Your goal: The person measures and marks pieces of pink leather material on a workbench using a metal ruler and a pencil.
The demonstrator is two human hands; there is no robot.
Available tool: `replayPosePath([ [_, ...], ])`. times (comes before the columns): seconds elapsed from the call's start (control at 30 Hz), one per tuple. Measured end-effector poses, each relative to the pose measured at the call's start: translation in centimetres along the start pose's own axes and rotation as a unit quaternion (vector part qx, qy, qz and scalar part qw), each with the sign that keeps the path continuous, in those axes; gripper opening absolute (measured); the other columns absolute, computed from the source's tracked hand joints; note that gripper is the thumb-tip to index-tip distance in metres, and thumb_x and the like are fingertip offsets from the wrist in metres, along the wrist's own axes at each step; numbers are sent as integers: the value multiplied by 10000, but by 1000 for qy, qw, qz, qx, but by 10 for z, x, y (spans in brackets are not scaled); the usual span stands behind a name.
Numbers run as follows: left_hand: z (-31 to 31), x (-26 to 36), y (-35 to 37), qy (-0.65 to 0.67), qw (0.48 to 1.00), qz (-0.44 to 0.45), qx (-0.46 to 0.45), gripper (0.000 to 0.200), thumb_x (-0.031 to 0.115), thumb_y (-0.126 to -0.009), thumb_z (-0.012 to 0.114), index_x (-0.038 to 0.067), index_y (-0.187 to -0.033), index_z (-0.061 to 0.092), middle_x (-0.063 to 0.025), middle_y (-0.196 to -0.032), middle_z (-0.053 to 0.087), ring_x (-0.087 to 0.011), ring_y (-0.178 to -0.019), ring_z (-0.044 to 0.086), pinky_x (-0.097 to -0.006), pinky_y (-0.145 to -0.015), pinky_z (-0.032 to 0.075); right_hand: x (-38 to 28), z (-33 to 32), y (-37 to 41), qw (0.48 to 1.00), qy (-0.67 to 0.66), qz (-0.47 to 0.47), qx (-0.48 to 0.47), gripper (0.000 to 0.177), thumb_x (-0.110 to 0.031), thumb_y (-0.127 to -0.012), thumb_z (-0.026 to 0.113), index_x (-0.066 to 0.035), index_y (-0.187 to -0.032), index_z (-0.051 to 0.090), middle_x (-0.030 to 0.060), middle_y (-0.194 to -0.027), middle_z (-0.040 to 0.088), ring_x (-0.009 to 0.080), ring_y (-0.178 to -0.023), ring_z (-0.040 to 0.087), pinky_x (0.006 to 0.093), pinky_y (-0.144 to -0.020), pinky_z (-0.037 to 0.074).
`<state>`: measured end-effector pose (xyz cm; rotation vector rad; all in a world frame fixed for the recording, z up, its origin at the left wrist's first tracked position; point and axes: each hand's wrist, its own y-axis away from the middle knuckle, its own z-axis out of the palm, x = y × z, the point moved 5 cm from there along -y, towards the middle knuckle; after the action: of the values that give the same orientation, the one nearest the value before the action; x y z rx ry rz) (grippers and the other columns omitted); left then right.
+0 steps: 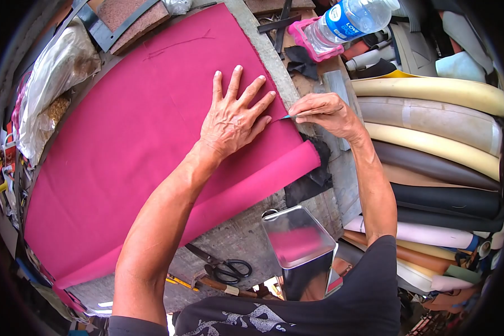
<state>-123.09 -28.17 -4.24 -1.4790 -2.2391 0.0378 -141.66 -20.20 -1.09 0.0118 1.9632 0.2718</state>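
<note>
Spread flat, my left hand point(233, 117) presses on a large magenta sheet of fabric point(123, 151) with its fingers apart. My right hand point(325, 112) is closed around a slim pointed tool point(287, 117) near the sheet's right edge. Only the tool's bluish tip shows, right at the material beside a short dark line; I cannot tell whether it is a pen or a blade. Dark marks point(179, 45) run across the far part of the sheet. Its near side is rolled into a long tube point(252, 190).
Black-handled scissors point(229, 271) and a clear-lidded box point(299, 238) lie close to my body. A water bottle point(347, 25) stands in a pink holder point(308, 42) at the back right. Rolls of material point(431, 115) are stacked on the right; a plastic bag point(64, 81) is at left.
</note>
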Motion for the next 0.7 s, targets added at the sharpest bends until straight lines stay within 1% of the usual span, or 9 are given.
replayPosePath([
  [0.07,1,0,0,1,1000,5,6,430,388,-935,597,242,-1339,590,-74,-1493,420,-425,-1422,286,-668,-1143,164,-4,1,-1,1000,24,-7,-2,181,-76,-815,763,-18,-985,743,105,-953,731,200,-886,682,307,-793,538],
  [0.27,1,2,0,-6,1000,4,-2,418,386,-946,587,255,-1344,586,-74,-1505,403,-428,-1425,278,-676,-1141,156,-9,3,-2,989,122,-81,12,177,-111,-808,772,-26,-958,734,119,-909,724,256,-821,672,345,-737,527],
  [0.37,2,1,0,-7,1000,7,-7,421,387,-950,584,257,-1350,581,-74,-1509,400,-428,-1426,274,-675,-1144,154,-9,3,-1,991,112,-71,23,172,-109,-807,768,-30,-955,733,120,-902,724,264,-810,669,356,-728,524],
  [0.47,2,1,0,-9,1000,8,-12,419,385,-954,581,257,-1353,579,-74,-1515,397,-429,-1429,270,-666,-1150,152,-7,1,0,988,111,-102,20,169,-101,-809,763,-27,-957,732,120,-904,727,264,-820,673,354,-730,525],
  [0.57,4,0,2,-7,1000,12,-6,421,391,-958,573,252,-1356,577,-74,-1519,396,-429,-1429,272,-660,-1154,153,-2,-3,-1,987,114,-114,11,173,-101,-809,762,-24,-962,735,120,-909,729,266,-835,678,346,-742,528],
  [0.67,5,-1,2,-8,1000,12,-4,424,399,-962,564,241,-1356,577,-76,-1521,395,-431,-1429,273,-658,-1155,150,0,-8,2,991,113,-76,10,167,-66,-810,743,-8,-967,732,113,-932,732,257,-859,687,342,-774,531],
  [0.7,7,1,3,-3,1000,9,-5,427,402,-963,562,239,-1358,576,-77,-1521,397,-432,-1429,272,-659,-1155,149,0,-9,3,990,118,-78,3,171,-75,-810,747,-14,-969,736,116,-931,734,255,-855,691,337,-764,535],
])
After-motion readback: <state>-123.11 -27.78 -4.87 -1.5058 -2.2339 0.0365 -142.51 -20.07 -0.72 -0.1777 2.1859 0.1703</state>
